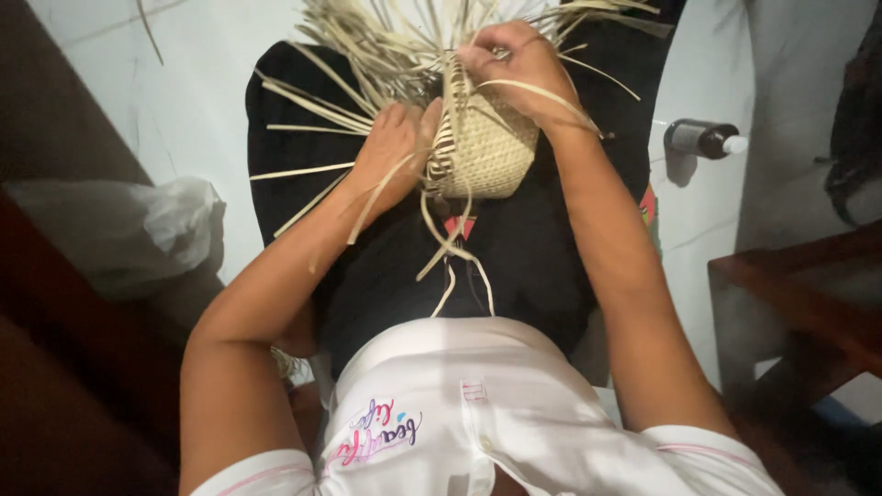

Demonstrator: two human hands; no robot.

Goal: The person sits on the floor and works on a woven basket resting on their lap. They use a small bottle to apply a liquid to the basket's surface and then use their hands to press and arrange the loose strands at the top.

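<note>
At the far left a crumpled clear plastic bag [119, 230] lies on the pale floor [184, 101], its lower part lost in the dark beside brown wood. The left hand [390, 156] lies flat against the side of a small woven basket [487, 147], fingers spread wide and the thumb pressing its wall, with a few loose straw strips [317, 106] fanning out beneath the palm. The basket rests on the person's lap, over black cloth [524, 248], and its unfinished rim bristles with strands that run off the top edge of the view. The right hand [519, 60] is curled at that rim, fingertips pinched on strands there; which strand it grips is hard to make out. To the right a dark bottle with a white cap [706, 138] lies on the floor, and a brown wooden piece of furniture [799, 303] is cut off at the edge.
</note>
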